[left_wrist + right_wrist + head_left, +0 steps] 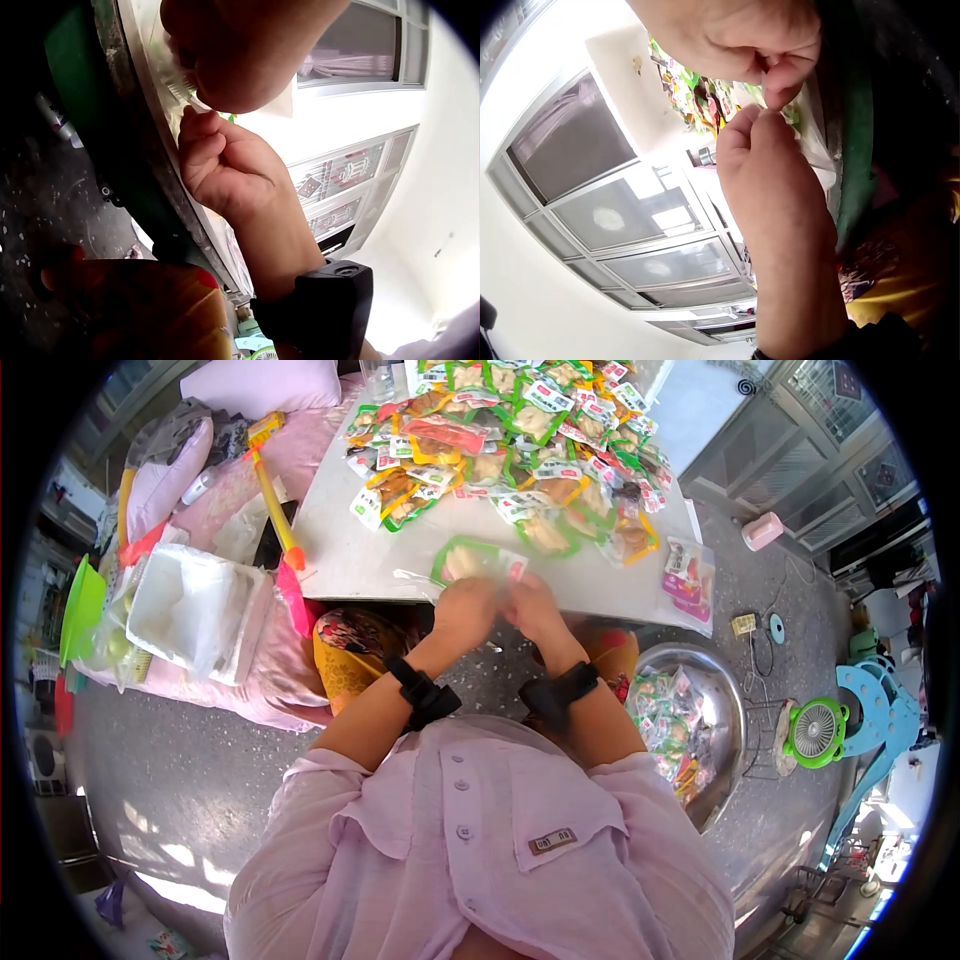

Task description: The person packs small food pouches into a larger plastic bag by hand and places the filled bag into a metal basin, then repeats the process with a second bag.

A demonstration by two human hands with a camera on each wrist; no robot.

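At the table's near edge, my left hand [466, 610] and right hand [536, 608] meet knuckle to knuckle over a clear, green-bordered food packet [462, 562] with pale pieces inside. Both hands pinch its near edge between thumb and fingers. In the left wrist view, the right hand [232, 169] has its thumb and finger together on a thin strip of clear film. The right wrist view has the left hand [776, 180] with fingertips right beside those of the right hand [742, 37]. Most of the pinched edge is hidden by the fingers.
A large heap of similar packets [500, 445] covers the far part of the white table [340, 560]. A pink packet [688, 575] lies at the right edge. A metal basin [735, 730] of small packets stands on the floor to the right; a white tray [190, 610] sits left.
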